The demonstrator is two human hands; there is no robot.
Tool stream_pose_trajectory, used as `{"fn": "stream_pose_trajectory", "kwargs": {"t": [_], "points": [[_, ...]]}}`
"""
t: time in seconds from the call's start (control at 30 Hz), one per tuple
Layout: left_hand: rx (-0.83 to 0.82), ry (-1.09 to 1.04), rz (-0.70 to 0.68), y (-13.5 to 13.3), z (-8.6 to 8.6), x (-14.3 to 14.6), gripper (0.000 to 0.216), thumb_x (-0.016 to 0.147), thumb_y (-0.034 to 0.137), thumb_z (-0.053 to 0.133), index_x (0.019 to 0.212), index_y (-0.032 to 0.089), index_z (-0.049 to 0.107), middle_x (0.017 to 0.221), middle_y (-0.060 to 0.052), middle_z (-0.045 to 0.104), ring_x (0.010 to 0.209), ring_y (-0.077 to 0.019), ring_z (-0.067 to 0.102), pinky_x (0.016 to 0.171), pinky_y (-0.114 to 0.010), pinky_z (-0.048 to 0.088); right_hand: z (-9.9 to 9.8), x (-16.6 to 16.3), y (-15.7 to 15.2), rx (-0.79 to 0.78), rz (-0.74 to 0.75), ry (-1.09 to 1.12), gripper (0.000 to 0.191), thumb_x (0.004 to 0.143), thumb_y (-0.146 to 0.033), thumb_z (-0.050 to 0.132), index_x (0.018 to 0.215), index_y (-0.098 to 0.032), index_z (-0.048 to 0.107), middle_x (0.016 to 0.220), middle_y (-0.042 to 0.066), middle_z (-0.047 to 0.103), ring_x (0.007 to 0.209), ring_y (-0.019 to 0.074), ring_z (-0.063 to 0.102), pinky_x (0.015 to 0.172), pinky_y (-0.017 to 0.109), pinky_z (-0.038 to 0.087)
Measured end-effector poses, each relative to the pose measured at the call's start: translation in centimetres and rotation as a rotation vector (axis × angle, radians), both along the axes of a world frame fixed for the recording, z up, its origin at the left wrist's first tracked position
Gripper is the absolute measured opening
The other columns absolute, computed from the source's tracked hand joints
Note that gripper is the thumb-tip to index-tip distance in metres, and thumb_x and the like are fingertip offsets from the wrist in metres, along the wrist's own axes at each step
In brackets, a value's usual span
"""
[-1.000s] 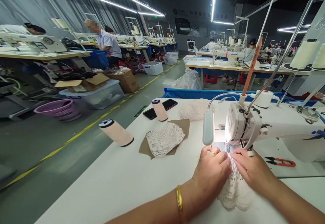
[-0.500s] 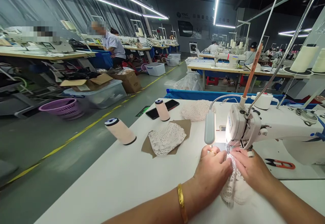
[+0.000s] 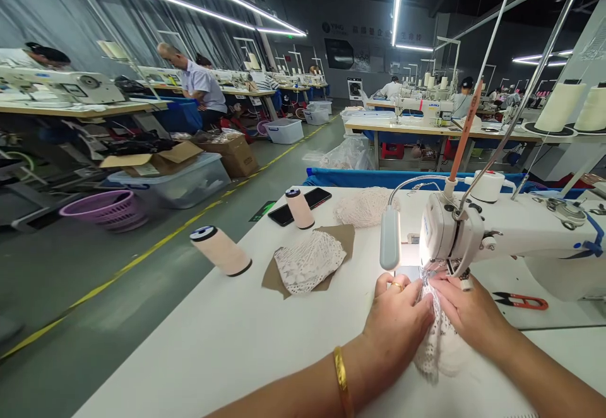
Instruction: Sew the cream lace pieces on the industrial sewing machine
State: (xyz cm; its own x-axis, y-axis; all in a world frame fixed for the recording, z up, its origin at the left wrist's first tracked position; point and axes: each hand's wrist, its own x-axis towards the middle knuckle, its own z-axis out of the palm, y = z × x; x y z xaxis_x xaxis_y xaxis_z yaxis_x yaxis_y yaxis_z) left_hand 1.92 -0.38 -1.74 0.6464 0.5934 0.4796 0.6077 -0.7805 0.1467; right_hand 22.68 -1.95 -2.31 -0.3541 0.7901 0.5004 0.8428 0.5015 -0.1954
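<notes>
Pale pink lace fabric [image 3: 432,350] runs under the presser foot of a white sewing machine [image 3: 438,232], and its loose end hangs toward me over the table. My left hand [image 3: 395,320], with a ring and a gold bangle, is closed on the lace's left edge, thumb on top. From the right, my right hand [image 3: 473,310] presses its closed fingers on the lace beside the needle area. My fingers and the machine head hide the needle itself. A lit lamp [image 3: 390,238] shines on the spot.
Left of the machine lie lace pieces [image 3: 310,261] on brown card, a lace bundle [image 3: 362,207], two thread cones [image 3: 221,251] [image 3: 299,208] and a black phone [image 3: 319,198]. Red-handled thread snips [image 3: 523,301] rest at the right. Several people work at machines beyond.
The whole view has shifted slightly. Both hands remain at the presser foot with the lace, whose loose end sits a little nearer the machine.
</notes>
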Motion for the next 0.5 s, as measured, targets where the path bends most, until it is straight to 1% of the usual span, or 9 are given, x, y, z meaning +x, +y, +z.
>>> {"fn": "stream_pose_trajectory", "kwargs": {"t": [0.17,0.23,0.27,0.33,0.37,0.4,0.43,0.47,0.5], "points": [[-0.113,0.040,-0.003,0.3,0.3,0.0,0.006,0.096,0.017,0.061,0.094,0.021,0.066,0.103,-0.004,0.072,0.095,-0.0273,0.059,0.088,-0.045,0.034,-0.2,0.1,-0.3,-0.011,-0.018,-0.066,0.033,0.100,-0.009,0.044,0.108,-0.021,0.074,0.115,0.013,0.075,0.093,0.0280,0.067,0.074,0.037,0.057],[-0.191,0.041,-0.033,0.6,0.9,-0.5,0.003,0.096,0.023,0.066,0.098,0.022,0.068,0.107,-0.004,0.072,0.100,-0.0287,0.060,0.091,-0.047,0.035,0.0,0.4,-0.9,-0.007,-0.008,-0.098,0.034,0.101,-0.010,0.041,0.106,-0.020,0.072,0.117,0.014,0.075,0.087,0.0274,0.066,0.072,0.039,0.056],[-0.234,0.043,-0.058,0.7,1.4,-0.9,0.009,0.096,0.029,0.070,0.101,0.023,0.069,0.109,-0.004,0.072,0.102,-0.0292,0.060,0.092,-0.047,0.036,0.3,0.6,-1.3,-0.011,0.021,-0.099,0.031,0.102,-0.012,0.042,0.107,-0.020,0.072,0.119,0.014,0.075,0.088,0.0276,0.066,0.073,0.040,0.056],[-0.312,0.071,-0.129,0.9,2.5,-1.9,0.028,0.090,0.044,0.079,0.108,0.025,0.070,0.112,-0.005,0.070,0.104,-0.0300,0.060,0.093,-0.048,0.038,1.2,0.9,-2.3,-0.074,0.127,-0.076,0.020,0.105,-0.025,0.053,0.116,-0.021,0.069,0.126,0.013,0.072,0.098,0.0288,0.066,0.083,0.042,0.057],[-0.341,0.100,-0.167,0.9,3.0,-2.3,0.038,0.084,0.050,0.084,0.110,0.026,0.070,0.113,-0.006,0.070,0.104,-0.0304,0.060,0.093,-0.047,0.039,1.7,1.0,-2.8,-0.139,0.190,-0.063,0.023,0.103,-0.034,0.063,0.123,-0.023,0.066,0.129,0.011,0.071,0.106,0.0295,0.065,0.089,0.042,0.057],[-0.360,0.134,-0.201,0.9,3.4,-2.7,0.045,0.078,0.052,0.088,0.110,0.026,0.070,0.114,-0.006,0.069,0.104,-0.0306,0.060,0.092,-0.047,0.040,2.2,1.0,-3.2,-0.214,0.243,-0.051,0.037,0.098,-0.043,0.073,0.129,-0.025,0.063,0.132,0.010,0.069,0.112,0.0300,0.064,0.094,0.042,0.057],[-0.370,0.164,-0.228,0.8,3.7,-3.0,0.048,0.073,0.050,0.091,0.109,0.026,0.069,0.115,-0.006,0.068,0.103,-0.0305,0.060,0.091,-0.046,0.041,2.6,1.1,-3.5,-0.284,0.279,-0.044,0.051,0.091,-0.050,0.081,0.132,-0.027,0.061,0.133,0.008,0.068,0.117,0.0301,0.063,0.098,0.042,0.056],[-0.372,0.181,-0.244,0.8,3.7,-3.1,0.043,0.073,0.044,0.091,0.104,0.024,0.068,0.114,-0.006,0.068,0.102,-0.0297,0.061,0.091,-0.045,0.042,2.9,1.0,-3.7,-0.343,0.298,-0.043,0.055,0.087,-0.052,0.085,0.131,-0.028,0.060,0.132,0.007,0.067,0.119,0.0296,0.062,0.099,0.042,0.055],[-0.364,0.180,-0.246,0.8,3.6,-3.1,0.031,0.077,0.034,0.087,0.098,0.022,0.066,0.111,-0.005,0.068,0.100,-0.0278,0.061,0.090,-0.043,0.042,3.0,1.0,-3.7,-0.376,0.300,-0.041,0.049,0.089,-0.048,0.084,0.127,-0.029,0.061,0.129,0.006,0.068,0.117,0.0287,0.062,0.099,0.041,0.055]]}}
